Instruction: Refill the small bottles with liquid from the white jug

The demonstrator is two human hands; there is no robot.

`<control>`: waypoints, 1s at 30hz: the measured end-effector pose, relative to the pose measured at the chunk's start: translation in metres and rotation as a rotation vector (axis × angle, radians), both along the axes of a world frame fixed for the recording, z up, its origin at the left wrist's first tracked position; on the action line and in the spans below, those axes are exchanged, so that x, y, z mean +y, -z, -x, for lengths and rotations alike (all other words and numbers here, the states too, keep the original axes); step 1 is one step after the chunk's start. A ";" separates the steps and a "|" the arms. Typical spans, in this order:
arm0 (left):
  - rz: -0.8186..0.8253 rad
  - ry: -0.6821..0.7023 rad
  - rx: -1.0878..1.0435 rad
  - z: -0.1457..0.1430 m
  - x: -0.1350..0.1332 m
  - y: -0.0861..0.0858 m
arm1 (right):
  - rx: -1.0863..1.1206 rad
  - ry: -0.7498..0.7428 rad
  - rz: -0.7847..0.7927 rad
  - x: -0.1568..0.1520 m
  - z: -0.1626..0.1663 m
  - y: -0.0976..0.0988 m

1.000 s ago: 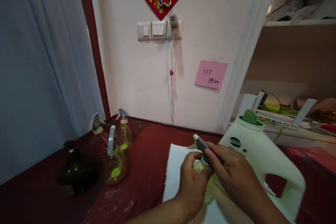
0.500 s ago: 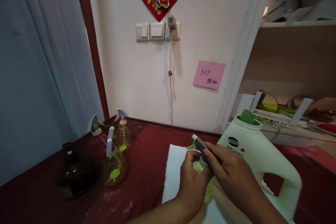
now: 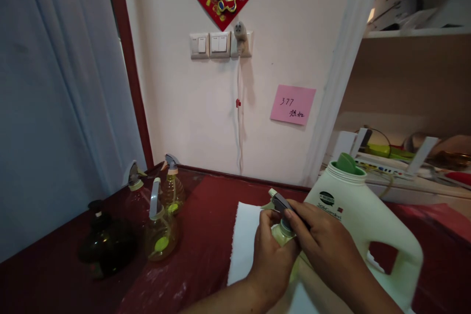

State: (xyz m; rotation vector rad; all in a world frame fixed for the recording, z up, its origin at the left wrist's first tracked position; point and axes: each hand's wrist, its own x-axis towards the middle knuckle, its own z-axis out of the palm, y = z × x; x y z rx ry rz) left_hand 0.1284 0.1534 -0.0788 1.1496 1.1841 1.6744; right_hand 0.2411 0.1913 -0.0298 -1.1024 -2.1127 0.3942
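A clear spray bottle (image 3: 281,235) with pale yellow liquid stands over a white cloth or paper sheet (image 3: 245,240). My left hand (image 3: 270,255) is wrapped round its neck and upper body. My right hand (image 3: 324,235) grips the grey trigger spray head (image 3: 281,202), its thumb along the side. The head sits on the bottle's neck; the bottle's lower part is mostly hidden by my hands. Just right of my hands is a large pale green jug (image 3: 390,235) with a green object in its uncapped mouth.
At the left stand several more spray bottles (image 3: 161,238) and a dark pump bottle (image 3: 106,245) on the dark red table (image 3: 198,255). A white cord (image 3: 239,132) hangs down the wall behind. A shelf with a white router (image 3: 386,164) lies to the right.
My hands stay on the spray bottle and its head, with only a very slight shift of the fingers. The other things have not moved.
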 end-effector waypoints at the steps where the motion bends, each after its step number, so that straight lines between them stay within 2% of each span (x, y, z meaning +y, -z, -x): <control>1: 0.006 -0.008 -0.005 0.000 0.001 -0.001 | -0.002 -0.003 0.002 0.000 0.000 0.000; 9: -0.074 0.104 0.090 0.009 -0.003 0.002 | 0.014 -0.005 0.016 0.004 -0.001 0.000; 17: 0.004 0.027 -0.016 0.000 0.000 -0.003 | 0.004 -0.017 0.012 0.001 0.000 -0.002; 27: -0.084 0.083 0.161 0.008 -0.003 0.004 | 0.016 -0.006 0.016 0.005 -0.001 0.001; 30: -0.061 0.061 0.127 0.004 -0.004 0.004 | 0.012 -0.016 0.017 0.004 0.000 0.000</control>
